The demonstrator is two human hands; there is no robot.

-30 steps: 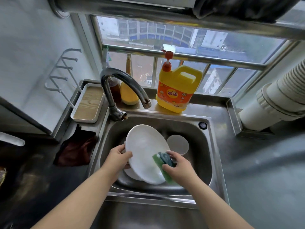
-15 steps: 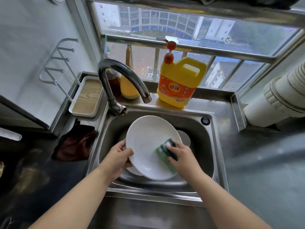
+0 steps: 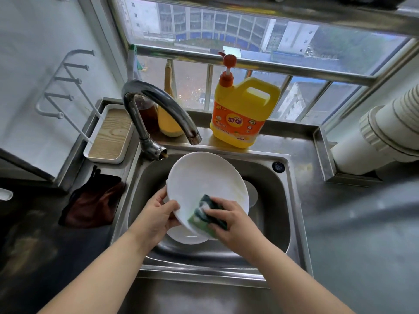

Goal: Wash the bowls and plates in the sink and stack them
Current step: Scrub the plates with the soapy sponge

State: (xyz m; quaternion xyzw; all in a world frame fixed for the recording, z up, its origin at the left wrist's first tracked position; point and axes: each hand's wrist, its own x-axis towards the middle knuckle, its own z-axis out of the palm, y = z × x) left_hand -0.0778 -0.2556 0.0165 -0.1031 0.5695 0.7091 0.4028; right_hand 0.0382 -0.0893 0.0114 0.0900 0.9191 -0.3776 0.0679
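Note:
A white plate (image 3: 204, 180) is tilted over the steel sink (image 3: 281, 214). My left hand (image 3: 156, 217) grips its lower left rim, thumb on the face. My right hand (image 3: 231, 219) holds a green sponge (image 3: 205, 215) with foam on it and presses it on the plate's lower face. Under the plate another white dish (image 3: 186, 236) lies on the sink floor. Behind the plate's right edge a third white dish (image 3: 251, 194) shows partly.
The curved tap (image 3: 158, 105) arches over the sink's back left. A yellow detergent bottle (image 3: 242, 114) stands on the back ledge. A white tray with a wooden base (image 3: 110, 134) and a dark red cloth (image 3: 93, 200) lie left of the sink. Steel counter (image 3: 353, 234) extends right.
The plate has turned to face me more and the sponge has slid from its right edge down onto its lower face. My left hand keeps its hold on the rim.

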